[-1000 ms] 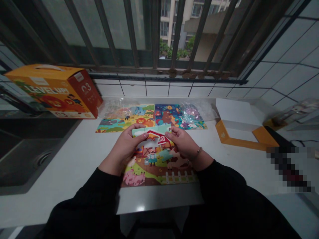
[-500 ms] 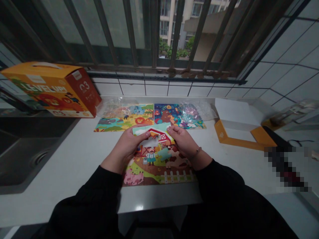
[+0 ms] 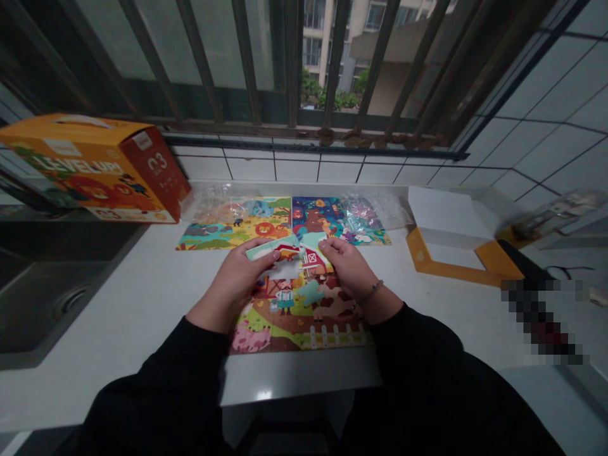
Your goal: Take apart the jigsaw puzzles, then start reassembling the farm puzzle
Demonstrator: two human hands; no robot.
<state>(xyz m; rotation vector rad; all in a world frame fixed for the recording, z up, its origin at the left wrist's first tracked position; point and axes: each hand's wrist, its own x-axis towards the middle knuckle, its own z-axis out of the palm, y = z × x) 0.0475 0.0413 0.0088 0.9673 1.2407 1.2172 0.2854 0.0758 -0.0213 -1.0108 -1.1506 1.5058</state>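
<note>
My left hand point(image 3: 235, 275) pinches a puzzle piece point(image 3: 287, 244) with a light-blue top and a red roof line, tilted up at its left. Closed on another puzzle piece point(image 3: 312, 258), with a red barn and white window, is my right hand point(image 3: 349, 269). The two pieces meet at an angle near their tops, just above the farm puzzle point(image 3: 285, 323) on the counter. That puzzle shows a farmer, a cow, a pink pig and a white fence. A loose light-green piece point(image 3: 311, 292) lies on it. My hands hide parts of its sides.
Behind lie a savanna puzzle point(image 3: 209, 234) and a night-forest puzzle point(image 3: 316, 221), partly under clear plastic wrap point(image 3: 373, 212). An orange box point(image 3: 80, 171) stands at left beside the sink point(image 3: 61, 304). An open orange-and-white box point(image 3: 456, 272) sits at right. The barred window is behind.
The two pieces, which formed one fairly straight strip, now tilt against each other with a visible break between them. My left hand has shifted slightly left.
</note>
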